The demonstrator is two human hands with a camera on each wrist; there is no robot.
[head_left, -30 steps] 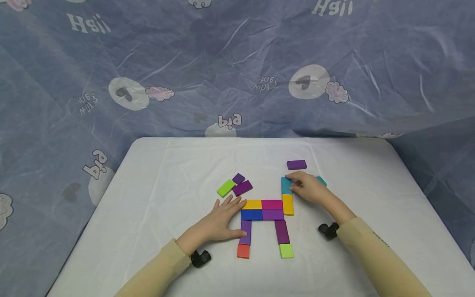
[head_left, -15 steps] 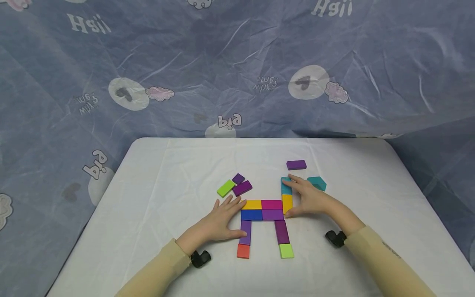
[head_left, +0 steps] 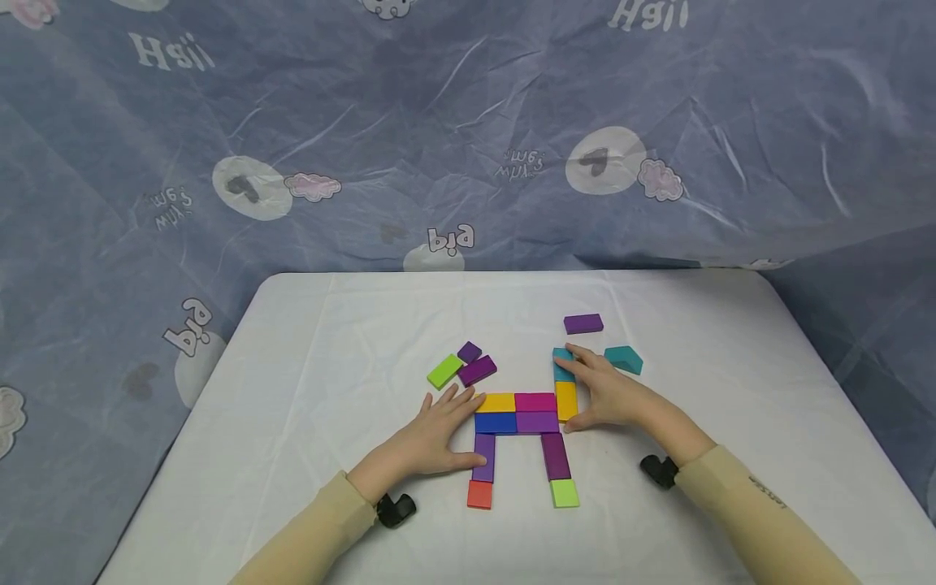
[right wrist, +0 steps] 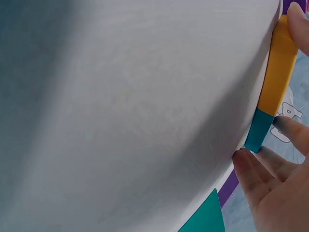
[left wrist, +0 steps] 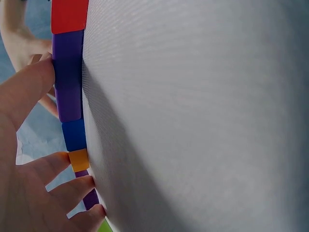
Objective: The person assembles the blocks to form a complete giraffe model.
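Observation:
Flat coloured blocks form a figure on the white table. Its body joins a yellow block, a pink block, a blue block and a purple block. My left hand lies spread at its left side, thumb on the violet leg block, index fingertip at the yellow block's end. My right hand spans the upright column on the right: thumb by the lower end of an orange-yellow block, fingertips on the teal block above it. A red block and a light green block end the legs.
Beyond the left hand lie a lime block, a dark purple block and a small purple piece. A purple block and an angled teal block lie past the right hand. A patterned blue curtain hangs behind the table.
My right hand has gone from a close pose at the teal block to a wider span, its thumb shifting down to the orange-yellow block's lower end. My left hand keeps its place.

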